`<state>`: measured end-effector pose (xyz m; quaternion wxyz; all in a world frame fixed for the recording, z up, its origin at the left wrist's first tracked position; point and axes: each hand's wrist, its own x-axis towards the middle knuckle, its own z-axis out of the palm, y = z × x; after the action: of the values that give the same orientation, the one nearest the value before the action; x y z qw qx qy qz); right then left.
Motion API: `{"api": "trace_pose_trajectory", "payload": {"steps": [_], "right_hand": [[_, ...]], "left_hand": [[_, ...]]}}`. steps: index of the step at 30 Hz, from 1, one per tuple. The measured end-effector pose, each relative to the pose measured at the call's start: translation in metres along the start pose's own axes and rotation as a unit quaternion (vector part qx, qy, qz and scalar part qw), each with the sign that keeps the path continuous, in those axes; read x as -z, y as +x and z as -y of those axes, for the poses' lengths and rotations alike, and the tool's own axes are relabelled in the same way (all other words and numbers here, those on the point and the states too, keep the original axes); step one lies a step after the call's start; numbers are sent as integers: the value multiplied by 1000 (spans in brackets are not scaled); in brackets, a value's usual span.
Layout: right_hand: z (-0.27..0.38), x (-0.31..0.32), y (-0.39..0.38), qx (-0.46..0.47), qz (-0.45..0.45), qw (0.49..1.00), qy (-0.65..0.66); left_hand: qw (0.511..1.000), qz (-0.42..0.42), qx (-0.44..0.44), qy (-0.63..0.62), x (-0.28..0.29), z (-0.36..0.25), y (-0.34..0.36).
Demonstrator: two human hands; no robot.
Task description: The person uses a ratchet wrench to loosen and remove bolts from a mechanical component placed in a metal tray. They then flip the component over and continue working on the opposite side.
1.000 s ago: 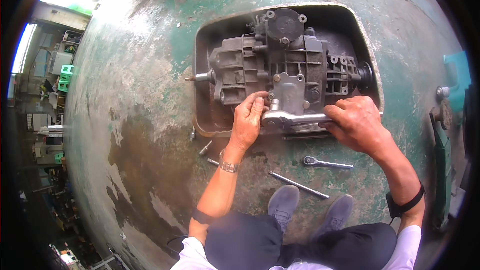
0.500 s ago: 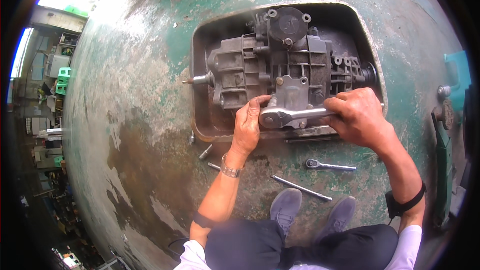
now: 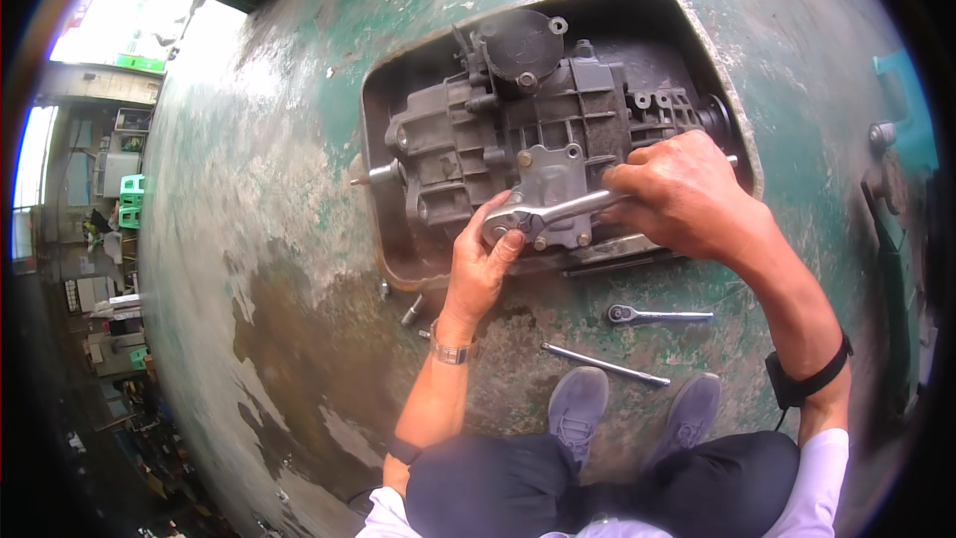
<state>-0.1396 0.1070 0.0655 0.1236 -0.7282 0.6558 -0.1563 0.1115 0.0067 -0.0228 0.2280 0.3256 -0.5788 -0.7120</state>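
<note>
A grey cast gearbox housing [image 3: 449, 149] lies in a deep metal tray [image 3: 382, 249]. A large ratchet wrench [image 3: 563, 209] sits with its head over the lower left corner of a plate [image 3: 553, 175] bolted on the housing. My left hand [image 3: 478, 264] grips that head, thumb on top of it. My right hand [image 3: 687, 199] is closed round the handle, its fingertips partly hidden.
On the floor below the tray lie a smaller ratchet [image 3: 665, 315], an extension bar [image 3: 605, 365] and a socket piece [image 3: 410, 313]. A green metal tool [image 3: 891, 279] and a turquoise object [image 3: 901, 110] stand at the right. Shelving and clutter line the far left, with green stools [image 3: 130, 199].
The wrench handle and my right hand have swung upward, away from me, so the handle now tilts. My left thumb has moved onto the ratchet head. The whole view has shifted slightly.
</note>
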Motion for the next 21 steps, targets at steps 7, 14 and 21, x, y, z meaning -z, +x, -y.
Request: {"api": "trace_pose_trajectory", "payload": {"steps": [7, 14, 21], "right_hand": [[-4, -6, -8, 5, -8, 1000, -4], [-8, -46, -58, -56, 15, 992, 109], [47, -140, -84, -206, 57, 904, 371]], "left_hand": [[1000, 4, 7, -7, 7, 3, 3], [1000, 2, -28, -9, 8, 9, 2], [999, 2, -14, 42, 12, 3, 6]]}}
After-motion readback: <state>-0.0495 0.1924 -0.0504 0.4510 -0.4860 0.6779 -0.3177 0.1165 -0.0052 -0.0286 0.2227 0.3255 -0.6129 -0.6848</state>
